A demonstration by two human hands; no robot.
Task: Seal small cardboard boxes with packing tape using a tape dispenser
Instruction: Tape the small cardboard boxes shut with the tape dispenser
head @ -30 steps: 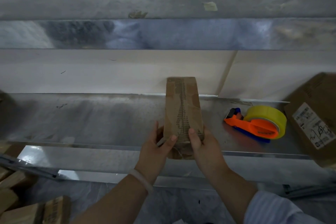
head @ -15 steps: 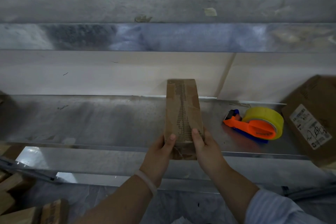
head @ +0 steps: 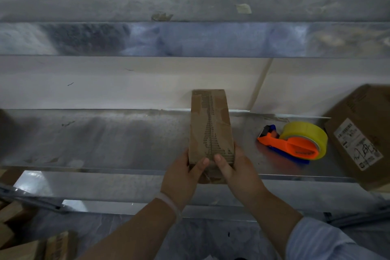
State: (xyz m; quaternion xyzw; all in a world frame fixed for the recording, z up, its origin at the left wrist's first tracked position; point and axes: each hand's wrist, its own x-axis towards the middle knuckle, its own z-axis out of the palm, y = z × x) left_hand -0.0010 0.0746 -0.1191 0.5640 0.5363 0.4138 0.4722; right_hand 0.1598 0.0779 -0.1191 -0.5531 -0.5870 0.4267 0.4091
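Cardboard scraps (head: 31, 245) lie low at the far left, below the bench (head: 95, 143), a dull metal shelf running across the view. At its near edge the left hand (head: 181, 177) grips the box (head: 211, 131) from the left, thumb laid over the top face and the other fingers curled out of sight beneath. The box is narrow and long and points away from the person. Its near end overhangs the bench edge, but I cannot tell whether it rests there or is lifted. Its top face is scuffed, with corrugation showing down the middle. The right hand (head: 238, 173) mirrors the left, thumb on top beside the other thumb and fingers wrapped round the right side. Well to the right, the orange and blue dispenser (head: 293, 150) with its yellow roll (head: 306, 133) lies on the bench, apart from both hands. A labelled carton (head: 363, 133) stands just beside it at the right edge.

The step in hand looks like squaring up the box and holding it closed before taping. Next, the right hand would need to let go and reach right for the dispenser while the left pins the box.
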